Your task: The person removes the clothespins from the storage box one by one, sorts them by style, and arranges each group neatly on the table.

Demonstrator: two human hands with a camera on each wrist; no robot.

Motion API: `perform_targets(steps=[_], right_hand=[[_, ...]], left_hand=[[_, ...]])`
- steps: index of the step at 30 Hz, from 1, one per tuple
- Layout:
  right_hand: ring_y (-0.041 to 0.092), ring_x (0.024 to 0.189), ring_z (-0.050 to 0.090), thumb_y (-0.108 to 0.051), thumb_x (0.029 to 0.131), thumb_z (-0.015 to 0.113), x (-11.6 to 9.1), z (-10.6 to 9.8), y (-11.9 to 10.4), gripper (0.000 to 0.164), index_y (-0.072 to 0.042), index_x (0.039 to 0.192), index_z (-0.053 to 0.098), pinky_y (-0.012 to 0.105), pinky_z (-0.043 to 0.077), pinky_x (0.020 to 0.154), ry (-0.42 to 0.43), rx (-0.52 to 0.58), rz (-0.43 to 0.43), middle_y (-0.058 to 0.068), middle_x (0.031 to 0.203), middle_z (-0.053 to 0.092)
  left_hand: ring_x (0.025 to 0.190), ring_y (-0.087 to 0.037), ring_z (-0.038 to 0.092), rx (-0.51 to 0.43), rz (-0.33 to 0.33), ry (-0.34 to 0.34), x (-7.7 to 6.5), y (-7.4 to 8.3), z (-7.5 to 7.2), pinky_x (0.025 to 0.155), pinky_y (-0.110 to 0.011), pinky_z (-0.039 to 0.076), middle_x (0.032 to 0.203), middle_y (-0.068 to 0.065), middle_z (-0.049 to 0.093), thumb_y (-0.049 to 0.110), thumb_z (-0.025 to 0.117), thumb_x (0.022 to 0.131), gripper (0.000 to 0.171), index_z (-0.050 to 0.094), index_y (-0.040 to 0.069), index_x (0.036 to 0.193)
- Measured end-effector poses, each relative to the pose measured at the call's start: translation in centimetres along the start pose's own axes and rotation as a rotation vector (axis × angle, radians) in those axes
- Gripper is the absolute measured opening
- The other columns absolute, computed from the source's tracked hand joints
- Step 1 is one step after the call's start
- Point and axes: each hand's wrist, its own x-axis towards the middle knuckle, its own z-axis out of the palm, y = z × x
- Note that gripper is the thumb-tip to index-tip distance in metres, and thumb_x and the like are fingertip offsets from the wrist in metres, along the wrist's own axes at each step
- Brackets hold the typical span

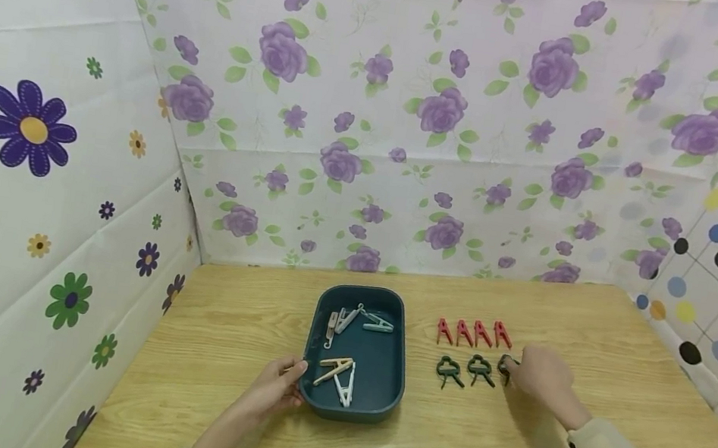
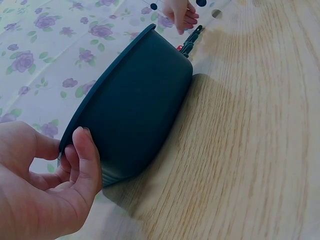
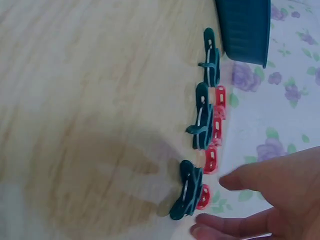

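Observation:
My left hand [image 1: 275, 387] grips the left rim of a dark teal plastic bin [image 1: 380, 368], thumb and fingers pinching the edge in the left wrist view. Inside lie several clothespins: a tan one [image 1: 333, 368], a white one [image 1: 343, 389] and paler ones [image 1: 378, 324] further back. Over the right end of a row of three dark green clips [image 1: 479, 369] is my right hand [image 1: 543, 374]. In the right wrist view its thumb and fingers stand apart beside the nearest green clip [image 3: 189, 192], with a gap visible. Behind the green row stand several red clothespins [image 1: 483, 334].
Everything is on a wood-grain table [image 1: 237, 306]. A floral sheet [image 1: 371, 134] hangs along its back edge, with patterned sheets at the left [image 1: 55, 227] and right. The bin stands left of the clip rows.

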Motion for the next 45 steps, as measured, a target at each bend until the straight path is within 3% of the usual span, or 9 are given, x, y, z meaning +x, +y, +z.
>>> perform_targets(steps=[5, 9, 13, 20, 30, 38, 45], right_hand=[[0.007, 0.041, 0.019, -0.023, 0.093, 0.056, 0.6, -0.3, -0.9, 0.048, -0.017, 0.05, 0.037, 0.02, 0.016, 0.039, 0.091, 0.024, -0.076, -0.008, 0.043, 0.024], [0.007, 0.038, 0.022, -0.025, 0.094, 0.057, 0.9, -0.4, -2.1, 0.049, -0.016, 0.047, 0.043, 0.02, 0.017, 0.038, 0.071, 0.033, -0.104, -0.008, 0.039, 0.03], [0.008, 0.038, 0.028, -0.023, 0.095, 0.057, 1.1, -0.1, -3.3, 0.041, -0.013, 0.056, 0.049, 0.02, 0.021, 0.038, 0.062, 0.053, -0.134, -0.004, 0.042, 0.038], [0.009, 0.042, 0.024, -0.018, 0.094, 0.058, 0.9, 0.0, -6.1, 0.04, -0.015, 0.058, 0.041, 0.022, 0.019, 0.042, 0.133, 0.096, -0.257, -0.005, 0.047, 0.029], [0.006, 0.041, 0.022, -0.012, 0.092, 0.059, 1.2, 0.8, -9.7, 0.036, -0.015, 0.059, 0.045, 0.018, 0.016, 0.04, 0.185, 0.142, -0.39, -0.008, 0.047, 0.03], [0.009, 0.044, 0.039, -0.014, 0.093, 0.058, 1.2, 1.0, -12.4, 0.016, -0.012, 0.077, 0.061, 0.022, 0.031, 0.043, 0.141, 0.222, -0.394, -0.004, 0.056, 0.051], [0.006, 0.051, 0.045, -0.012, 0.089, 0.063, 1.3, 1.3, -14.3, 0.007, -0.013, 0.082, 0.065, 0.022, 0.037, 0.046, 0.218, 0.198, -0.444, -0.004, 0.067, 0.058]], left_hand=[[0.064, -0.008, 0.055, 0.001, -0.002, 0.007, -0.1, 0.2, -0.1, 0.059, -0.02, 0.048, 0.075, 0.001, 0.054, 0.026, 0.047, 0.103, 0.033, 0.049, -0.005, 0.114], [0.064, -0.008, 0.055, -0.005, -0.007, 0.021, 0.0, 0.4, -0.2, 0.058, -0.019, 0.048, 0.074, 0.001, 0.053, 0.026, 0.048, 0.102, 0.032, 0.049, -0.004, 0.111], [0.064, -0.009, 0.055, -0.005, -0.002, 0.025, -0.1, 0.4, -0.2, 0.058, -0.02, 0.048, 0.076, 0.0, 0.053, 0.027, 0.049, 0.102, 0.035, 0.049, -0.005, 0.115], [0.065, -0.009, 0.055, 0.004, 0.003, 0.016, -0.3, 0.4, -0.3, 0.059, -0.02, 0.049, 0.078, -0.001, 0.053, 0.028, 0.047, 0.103, 0.04, 0.047, -0.007, 0.122], [0.064, -0.01, 0.054, 0.036, 0.003, 0.031, -0.4, 0.6, 0.2, 0.058, -0.022, 0.049, 0.076, 0.0, 0.052, 0.025, 0.047, 0.103, 0.032, 0.05, -0.005, 0.113], [0.062, -0.01, 0.055, 0.041, 0.004, 0.037, -0.4, 0.4, 0.3, 0.057, -0.021, 0.049, 0.073, 0.0, 0.053, 0.024, 0.046, 0.103, 0.032, 0.05, -0.006, 0.112], [0.062, -0.008, 0.054, 0.04, 0.003, 0.046, -0.4, 0.7, 0.5, 0.056, -0.019, 0.048, 0.073, 0.0, 0.053, 0.023, 0.047, 0.103, 0.032, 0.05, -0.007, 0.112]])
